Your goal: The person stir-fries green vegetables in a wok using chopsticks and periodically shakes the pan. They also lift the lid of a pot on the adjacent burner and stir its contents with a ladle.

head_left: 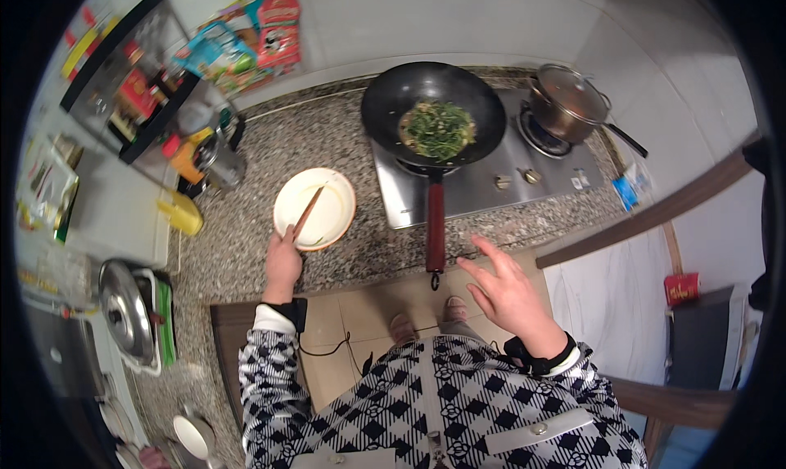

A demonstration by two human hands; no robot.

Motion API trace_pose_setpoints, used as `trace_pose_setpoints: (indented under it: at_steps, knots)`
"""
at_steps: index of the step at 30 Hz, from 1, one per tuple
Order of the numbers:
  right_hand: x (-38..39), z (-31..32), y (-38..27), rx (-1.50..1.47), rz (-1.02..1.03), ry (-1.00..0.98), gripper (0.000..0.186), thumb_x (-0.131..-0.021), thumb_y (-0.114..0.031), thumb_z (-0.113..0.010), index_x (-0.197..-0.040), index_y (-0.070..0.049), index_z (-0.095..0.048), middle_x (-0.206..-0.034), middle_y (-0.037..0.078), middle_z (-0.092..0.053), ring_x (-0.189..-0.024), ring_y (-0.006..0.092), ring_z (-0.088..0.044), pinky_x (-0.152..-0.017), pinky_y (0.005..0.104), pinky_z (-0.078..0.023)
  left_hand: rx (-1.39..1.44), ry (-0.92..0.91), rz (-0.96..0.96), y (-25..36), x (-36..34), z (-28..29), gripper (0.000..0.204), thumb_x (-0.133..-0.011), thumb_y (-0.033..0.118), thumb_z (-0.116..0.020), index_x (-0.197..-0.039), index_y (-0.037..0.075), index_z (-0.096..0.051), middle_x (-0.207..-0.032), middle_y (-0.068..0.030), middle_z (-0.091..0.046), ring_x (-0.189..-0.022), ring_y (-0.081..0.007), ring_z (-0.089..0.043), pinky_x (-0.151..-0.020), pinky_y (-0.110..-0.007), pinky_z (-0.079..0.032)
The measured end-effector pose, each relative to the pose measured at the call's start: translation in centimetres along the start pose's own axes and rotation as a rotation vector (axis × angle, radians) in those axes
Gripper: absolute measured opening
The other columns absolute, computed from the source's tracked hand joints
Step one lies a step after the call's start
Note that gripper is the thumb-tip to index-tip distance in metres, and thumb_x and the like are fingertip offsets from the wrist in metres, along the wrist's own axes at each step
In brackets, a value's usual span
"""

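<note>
My left hand [284, 266] is closed at the near rim of a white bowl [288, 192] on the counter. A pair of brown wooden chopsticks [309, 210] runs from its fingers across the inside of the bowl. The bowl holds only small traces of food. My right hand [509, 295] is open, fingers spread, in the air to the right of the wok's red-brown handle [435, 223] and apart from it. The black wok [385, 108] sits on the left burner with chopped green vegetables [440, 130] in it.
A lidded pot [565, 108] stands on the right burner of the steel gas stove [401, 203], its handle pointing right. At left are a rack of seasoning bottles [151, 84], a yellow container [182, 213] and a large metal lid [128, 312]. Colourful packets [246, 43] lean against the back wall.
</note>
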State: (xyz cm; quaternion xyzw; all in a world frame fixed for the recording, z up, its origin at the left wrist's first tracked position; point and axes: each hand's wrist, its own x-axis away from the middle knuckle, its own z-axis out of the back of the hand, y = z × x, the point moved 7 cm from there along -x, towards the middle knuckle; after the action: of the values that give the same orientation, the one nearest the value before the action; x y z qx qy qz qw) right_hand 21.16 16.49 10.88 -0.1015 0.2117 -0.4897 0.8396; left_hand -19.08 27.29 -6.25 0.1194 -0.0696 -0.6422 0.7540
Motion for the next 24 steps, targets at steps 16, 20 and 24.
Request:
trace_pose_setpoints:
  at_steps: [16,20,24]
  knots:
    - [10.1,4.9,6.3,-0.080,-0.035,0.091,0.043,-0.082,-0.011,-0.068,-0.124,-0.009,-0.059,-0.141,0.013,-0.045,-0.116,0.0344,-0.055,-0.097,0.0431,-0.048,0.238,0.402,-0.171,10.4,13.0,8.0,0.041,-0.095,0.014,-0.058,-0.134,0.003,-0.052,-0.127,-0.0179,-0.055,-0.118,-0.0333,-0.053,-0.105,-0.043,-0.037]
    - [18.3,7.1,11.1,-0.093,-0.141,0.075,0.042,-0.082,-0.012,-0.068,-0.123,-0.009,-0.060,-0.138,0.014,-0.048,-0.115,0.0339,-0.055,-0.096,0.0432,-0.048,1.063,-0.119,0.092,17.4,13.9,2.7,0.056,-0.098,0.025,-0.059,-0.146,0.005,-0.038,-0.131,-0.0134,-0.054,-0.119,-0.0222,-0.053,-0.096,-0.036,-0.046]
    - [23.2,6.6,14.5,-0.172,-0.229,0.055,0.042,-0.085,-0.015,-0.068,-0.126,-0.008,-0.058,-0.133,0.015,-0.051,-0.112,0.0343,-0.057,-0.093,0.0415,-0.050,1.286,-0.334,0.237,25.7,11.4,-0.1,0.052,-0.100,0.030,-0.055,-0.144,0.008,-0.038,-0.118,-0.0108,-0.060,-0.095,-0.0162,-0.061,-0.075,-0.030,-0.052]
